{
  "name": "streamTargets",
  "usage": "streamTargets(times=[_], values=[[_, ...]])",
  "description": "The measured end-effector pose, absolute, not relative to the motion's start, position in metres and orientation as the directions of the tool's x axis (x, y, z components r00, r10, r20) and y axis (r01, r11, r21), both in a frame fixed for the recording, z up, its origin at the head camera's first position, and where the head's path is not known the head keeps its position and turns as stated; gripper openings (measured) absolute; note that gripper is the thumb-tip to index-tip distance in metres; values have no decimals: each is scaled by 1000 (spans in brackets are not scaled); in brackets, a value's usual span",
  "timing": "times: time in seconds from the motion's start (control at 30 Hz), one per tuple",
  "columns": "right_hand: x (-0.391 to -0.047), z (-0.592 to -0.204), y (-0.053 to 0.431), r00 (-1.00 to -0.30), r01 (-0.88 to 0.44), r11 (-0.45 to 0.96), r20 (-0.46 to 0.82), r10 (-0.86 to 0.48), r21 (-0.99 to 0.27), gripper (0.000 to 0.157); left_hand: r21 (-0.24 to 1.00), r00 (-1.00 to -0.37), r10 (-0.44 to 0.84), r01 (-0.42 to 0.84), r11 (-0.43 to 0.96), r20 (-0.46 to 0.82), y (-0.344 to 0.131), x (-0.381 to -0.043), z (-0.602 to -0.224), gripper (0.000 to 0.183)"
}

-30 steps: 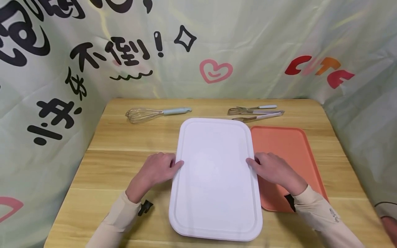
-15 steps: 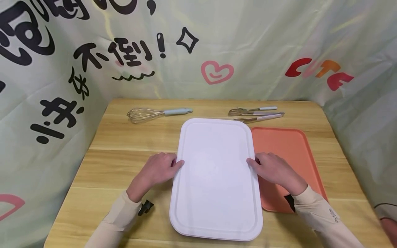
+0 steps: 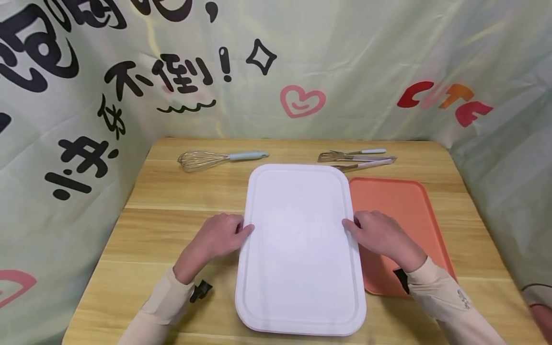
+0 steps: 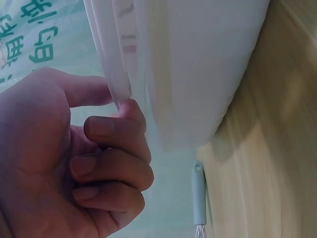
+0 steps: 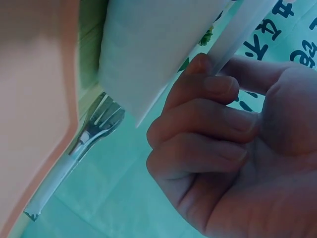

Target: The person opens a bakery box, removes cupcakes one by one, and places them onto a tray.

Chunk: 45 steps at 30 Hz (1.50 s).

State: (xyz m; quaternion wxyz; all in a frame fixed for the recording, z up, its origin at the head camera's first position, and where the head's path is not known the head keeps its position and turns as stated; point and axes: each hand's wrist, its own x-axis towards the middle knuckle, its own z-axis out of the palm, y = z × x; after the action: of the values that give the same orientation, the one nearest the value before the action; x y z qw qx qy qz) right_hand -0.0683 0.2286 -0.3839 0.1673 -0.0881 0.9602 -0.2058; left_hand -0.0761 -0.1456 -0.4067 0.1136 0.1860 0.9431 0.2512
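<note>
A white rectangular lid (image 3: 297, 249) with rounded corners is held at its two long sides in the head view. My left hand (image 3: 222, 235) pinches its left edge, thumb on top and fingers curled beneath. The right hand (image 3: 381, 235) pinches the opposite edge the same way. Both wrist views show a gap between the lid's rim (image 4: 106, 49) and a white box (image 4: 208, 59) below it, so the lid is raised. That box (image 5: 143, 44) stands on the wooden table; from the head view it is hidden under the lid.
An orange tray (image 3: 401, 206) lies right of the lid, under my right forearm. Along the back are a whisk (image 3: 224, 158) with a pale blue handle and several metal-headed utensils (image 3: 362, 157). Printed cloth (image 3: 345, 62) hangs around the wooden table (image 3: 151, 235).
The head view has shifted slightly. The lid's far edge covers a little more of the nearest utensil's tip. Both hands keep the same grip.
</note>
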Motion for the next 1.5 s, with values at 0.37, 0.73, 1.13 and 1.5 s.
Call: streamTargets(times=[0.37, 0.73, 1.13, 1.5], values=[[-77, -379, 210, -914, -169, 875, -260, -311, -455, 43, 528, -924, 367, 260, 808, -108, -166, -71, -400, 42], [-91, -365, 179, -902, -248, 867, -224, -369, -433, 44, 524, -943, 308, 200, 828, -127, -197, -65, -399, 41], [-122, -356, 142, -845, -357, 829, -231, -483, -430, 45, 533, -973, 196, 101, 840, -124, -226, -50, -398, 43], [-137, -358, 118, -806, -365, 812, -281, -520, -456, 47, 533, -983, 131, 44, 845, -127, -247, -39, -395, 45]])
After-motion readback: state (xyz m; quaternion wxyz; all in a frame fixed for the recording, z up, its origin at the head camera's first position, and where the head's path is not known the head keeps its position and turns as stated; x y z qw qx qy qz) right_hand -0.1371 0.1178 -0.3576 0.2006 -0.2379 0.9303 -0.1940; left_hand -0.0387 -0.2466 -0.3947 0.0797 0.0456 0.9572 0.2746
